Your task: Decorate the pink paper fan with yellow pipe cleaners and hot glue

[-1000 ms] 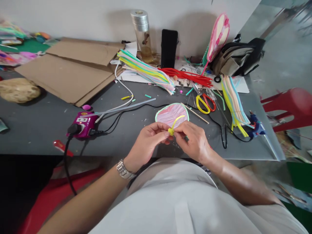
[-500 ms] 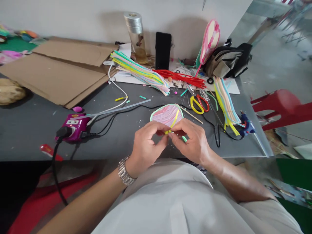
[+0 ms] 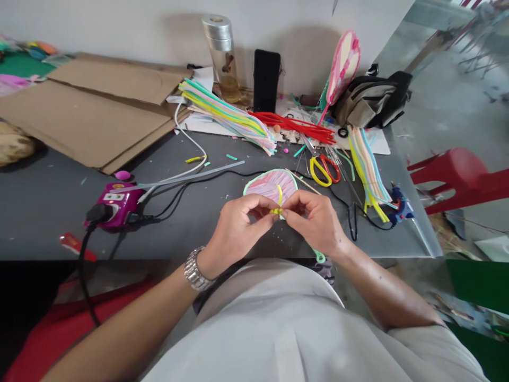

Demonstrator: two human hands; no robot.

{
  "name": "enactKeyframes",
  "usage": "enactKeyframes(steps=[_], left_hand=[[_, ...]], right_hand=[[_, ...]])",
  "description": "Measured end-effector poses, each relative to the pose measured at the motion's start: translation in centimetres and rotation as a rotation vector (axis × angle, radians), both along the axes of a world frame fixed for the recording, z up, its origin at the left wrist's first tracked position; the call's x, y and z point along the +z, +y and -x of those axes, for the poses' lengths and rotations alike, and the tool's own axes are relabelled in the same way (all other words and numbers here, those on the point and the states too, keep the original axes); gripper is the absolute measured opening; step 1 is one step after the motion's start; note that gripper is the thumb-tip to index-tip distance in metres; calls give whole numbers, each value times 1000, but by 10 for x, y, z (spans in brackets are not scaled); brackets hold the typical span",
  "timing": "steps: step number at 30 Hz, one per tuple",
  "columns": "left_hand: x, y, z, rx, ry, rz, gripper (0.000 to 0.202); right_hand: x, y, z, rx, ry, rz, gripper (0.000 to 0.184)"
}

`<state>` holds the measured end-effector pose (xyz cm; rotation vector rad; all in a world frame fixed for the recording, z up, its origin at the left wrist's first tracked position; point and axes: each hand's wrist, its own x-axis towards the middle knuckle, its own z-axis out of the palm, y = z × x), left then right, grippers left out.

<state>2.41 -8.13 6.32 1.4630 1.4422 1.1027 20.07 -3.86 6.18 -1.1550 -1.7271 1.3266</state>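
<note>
Between my fingertips is a yellow pipe cleaner, partly bunched into a small knot, with a loose end sticking up. My left hand pinches the knotted part from the left, thumb and forefinger closed on it. From the other side my right hand pinches the same piece. Just behind my hands lies a round pink and lilac fan shape with a mint-green rim, its near part hidden by my fingers. A mint-green looped end shows below my right hand at the table edge.
Scissors, a thin stick and a black cable lie behind my hands. Bundled pipe cleaners and red ones sit farther back. A glue gun is at right, a purple power socket and cardboard at left.
The yellow pipe cleaner's free end has become shorter and more upright, and its knot looks fuller. Both hands stay pinched on it. The mint-green loop has come into view below my right hand.
</note>
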Motion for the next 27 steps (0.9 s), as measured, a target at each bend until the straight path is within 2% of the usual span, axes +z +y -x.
enactKeyframes(steps=[3, 6, 10, 16, 22, 27], left_hand=[[-1, 2, 0, 13, -4, -39, 5], [-2, 5, 1, -8, -26, 30, 7], [-4, 10, 4, -50, -151, 139, 14], [0, 13, 0, -20, -303, 226, 15], [2, 14, -4, 36, -300, 220, 12], [-3, 15, -4, 16, -411, 302, 14]], right_hand=[[-2, 5, 0, 3, 85, 117, 9], [-4, 9, 1, 16, 109, 180, 9], [-4, 11, 1, 5, 86, 159, 8], [-6, 13, 4, -13, 78, 111, 10], [-8, 10, 5, -13, -16, -78, 11], [-12, 8, 1, 19, -116, -423, 10]])
